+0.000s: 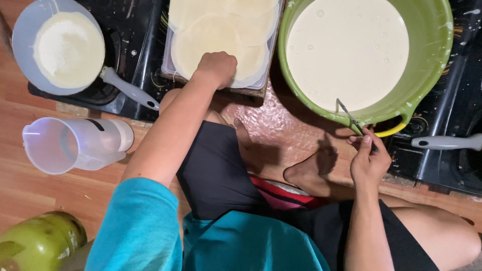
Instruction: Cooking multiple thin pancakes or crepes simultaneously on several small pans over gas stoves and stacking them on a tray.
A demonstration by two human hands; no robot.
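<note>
The right hand (369, 160) has its thumb and fingertips pinched closed around the thin dark handle of a ladle (350, 118); the handle slants up and left from the grip, crossing the near rim of a big green basin (432, 55) and reaching toward the pale batter (346, 50) that fills it; whether the tip touches the batter cannot be told; a yellow handle on the basin's rim sits just above the knuckles. The left hand (217, 68) is curled, fingers bent under and pressed down on the near edge of a stack of thin pale crepes (221, 35); the fingertips are hidden, so whether they pinch a sheet or only rest on it cannot be told; the crepes lie in a clear tray (168, 62) on a wooden board, just left of the basin.

Further out, a grey pan (30, 30) with a round crepe cooking in it sits on a black stove (140, 40) at the upper left, its grey handle pointing down and right; a clear plastic jug (70, 145) lies on its side on the wooden floor (30, 195) below it; a green gas cylinder (40, 243) shows at the lower left corner; a second grey pan handle (444, 142) juts in from the right over another black stove; the person sits cross-legged, in a teal sleeve and black shorts.
</note>
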